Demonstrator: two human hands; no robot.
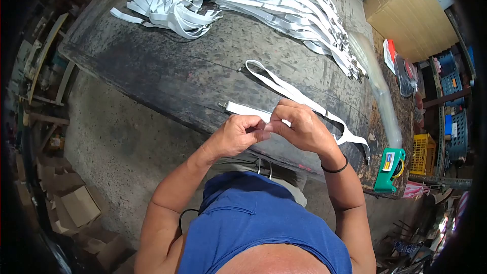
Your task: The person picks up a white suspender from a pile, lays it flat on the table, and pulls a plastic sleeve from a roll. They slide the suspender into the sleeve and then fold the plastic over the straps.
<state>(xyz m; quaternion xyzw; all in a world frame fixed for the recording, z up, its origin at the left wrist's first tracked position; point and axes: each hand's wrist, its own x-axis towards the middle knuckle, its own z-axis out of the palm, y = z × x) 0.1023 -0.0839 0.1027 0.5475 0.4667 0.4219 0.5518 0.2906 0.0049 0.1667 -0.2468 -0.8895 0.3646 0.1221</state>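
Observation:
Both hands meet over the near edge of the dark worktable (203, 78). My left hand (236, 134) is closed, fingertips pinched together beside the other hand's. My right hand (299, 124) is closed too, thumb against curled fingers. What lies between the fingertips is too small to make out. A white strap (243, 109) with a metal hook at its left end runs under the hands. Behind them another white strap (284, 87) lies in a loop and stretches right to a forked end. Farther back are a heap of coiled white straps (177, 15) and a long bundle of straps (284, 5) with metal clips.
A green tape dispenser (389, 170) stands at the table's right end, near a long clear plastic roll (383, 96). Cardboard (411, 12) stands at the back right. A yellow crate (422, 155) is beyond the right edge. Cardboard boxes (78, 205) lie on the floor at left.

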